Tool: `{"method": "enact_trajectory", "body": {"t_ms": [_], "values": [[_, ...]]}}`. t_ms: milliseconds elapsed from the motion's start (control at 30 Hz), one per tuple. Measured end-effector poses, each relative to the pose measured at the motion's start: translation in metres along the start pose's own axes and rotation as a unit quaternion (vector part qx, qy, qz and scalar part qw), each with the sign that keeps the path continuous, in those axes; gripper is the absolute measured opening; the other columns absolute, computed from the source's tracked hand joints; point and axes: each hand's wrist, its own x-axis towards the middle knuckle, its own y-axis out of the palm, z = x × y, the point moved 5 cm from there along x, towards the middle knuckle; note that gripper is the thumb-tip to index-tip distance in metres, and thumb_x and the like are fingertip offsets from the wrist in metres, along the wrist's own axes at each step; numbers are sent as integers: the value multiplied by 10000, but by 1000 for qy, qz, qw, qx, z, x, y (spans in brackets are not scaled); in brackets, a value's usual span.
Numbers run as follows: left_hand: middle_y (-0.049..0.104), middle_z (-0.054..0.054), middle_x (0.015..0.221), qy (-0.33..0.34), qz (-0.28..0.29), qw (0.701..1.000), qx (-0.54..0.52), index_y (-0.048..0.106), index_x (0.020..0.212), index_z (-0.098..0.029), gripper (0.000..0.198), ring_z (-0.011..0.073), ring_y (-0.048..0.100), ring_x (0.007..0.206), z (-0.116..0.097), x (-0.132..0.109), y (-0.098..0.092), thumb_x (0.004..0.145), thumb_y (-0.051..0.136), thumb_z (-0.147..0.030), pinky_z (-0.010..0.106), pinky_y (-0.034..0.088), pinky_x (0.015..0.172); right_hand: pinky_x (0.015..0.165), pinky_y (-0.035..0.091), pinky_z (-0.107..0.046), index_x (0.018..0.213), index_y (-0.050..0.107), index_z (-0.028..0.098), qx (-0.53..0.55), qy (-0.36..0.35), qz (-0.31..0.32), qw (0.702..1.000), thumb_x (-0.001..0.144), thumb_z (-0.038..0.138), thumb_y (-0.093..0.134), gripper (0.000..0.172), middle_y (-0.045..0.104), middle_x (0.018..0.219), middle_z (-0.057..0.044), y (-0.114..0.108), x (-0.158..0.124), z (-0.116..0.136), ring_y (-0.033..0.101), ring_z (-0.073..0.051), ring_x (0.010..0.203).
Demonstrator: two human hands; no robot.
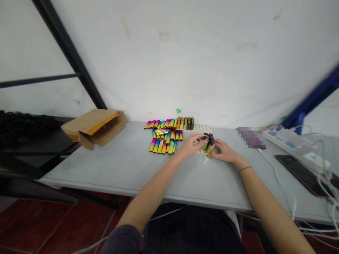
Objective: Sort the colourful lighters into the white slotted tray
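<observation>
A cluster of lighters (211, 145) with black tops and shiny rainbow bodies stands upright on a white holder (201, 152), between my hands. My left hand (191, 145) reaches in from the left, its thumb and fingers closed at the black tops; the exact lighter it pinches is partly hidden. My right hand (225, 152) curves round the right side of the cluster, thumb at the front and fingers behind. Further left lie several rows of shiny rainbow lighter-shaped pieces (161, 146). Behind them a block of upright yellow-to-dark pieces (185, 123) stands beside a white tray with holes (202, 128).
An opened cardboard box (92, 125) lies on its side at the table's left. On the right are a blurred-out purple item (251, 137) with a white cable, a dark phone (304, 174) and a white power strip (296, 146) with tangled cords. A wall backs the grey table (119, 165).
</observation>
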Motion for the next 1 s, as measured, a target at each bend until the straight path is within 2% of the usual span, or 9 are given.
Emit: {"method": "enact_trajectory", "body": {"t_ms": [133, 300, 467, 667, 867, 933, 1000], "values": [[762, 95, 1121, 4, 53, 997, 62, 768, 1036, -182, 195, 225, 689, 1050, 7, -1, 4, 910, 704, -315, 329, 525, 957, 1177, 408, -643, 1492, 596, 217, 2, 9, 3, 1000, 780, 689, 757, 870, 567, 1537, -186, 0, 0, 1, 521, -456, 1408], [771, 100, 1145, 4, 79, 990, 113, 757, 1037, -185, 198, 220, 705, 991, 12, -3, 8, 909, 706, -327, 333, 534, 953, 1169, 416, -639, 1493, 595, 223, 10, 0, 7, 1000, 802, 710, 728, 855, 571, 1535, -185, -2, 0, 6, 539, -451, 1385], [774, 56, 1056, 5, 67, 993, 95, 637, 1268, -219, 385, 197, 721, 920, 12, -5, 8, 911, 716, -339, 317, 549, 896, 1168, 413, -638, 1503, 587, 233, 0, 1, 9, 1000, 810, 688, 730, 840, 570, 1538, -177, -2, 0, 6, 523, -456, 1401], [751, 36, 1087, 38, 79, 984, 153, 684, 1138, -233, 212, 179, 707, 919, 13, -5, 10, 953, 661, -336, 310, 549, 933, 1154, 421, -637, 1503, 583, 201, -4, -9, 7, 1000, 824, 676, 723, 841, 559, 1542, -200, -2, 1, 5, 521, -452, 1401], [722, 81, 1177, 92, 79, 965, 232, 734, 1179, -231, 255, 209, 697, 1065, -3, -6, 6, 968, 638, -339, 324, 530, 1005, 1143, 438, -628, 1436, 650, 227, -12, -17, 11, 1000, 824, 664, 737, 757, 585, 1519, -179, -3, 1, 6, 551, -445, 1367], [741, 83, 1138, 59, 58, 958, 276, 737, 1187, -231, 273, 223, 699, 1069, -10, -5, -6, 974, 629, -362, 320, 526, 980, 1149, 435, -626, 1435, 652, 214, -16, -16, 16, 1000, 828, 682, 723, 770, 583, 1518, -188, -2, 1, 6, 544, -445, 1376], [769, 81, 1056, -30, -1, 945, 326, 742, 1139, -215, 271, 225, 713, 1005, -13, -3, -29, 1000, 573, -374, 310, 524, 910, 1163, 421, -628, 1453, 638, 173, -21, -8, 22, 1000, 827, 711, 704, 827, 564, 1531, -215, -1, 1, 5, 527, -456, 1394]]}}
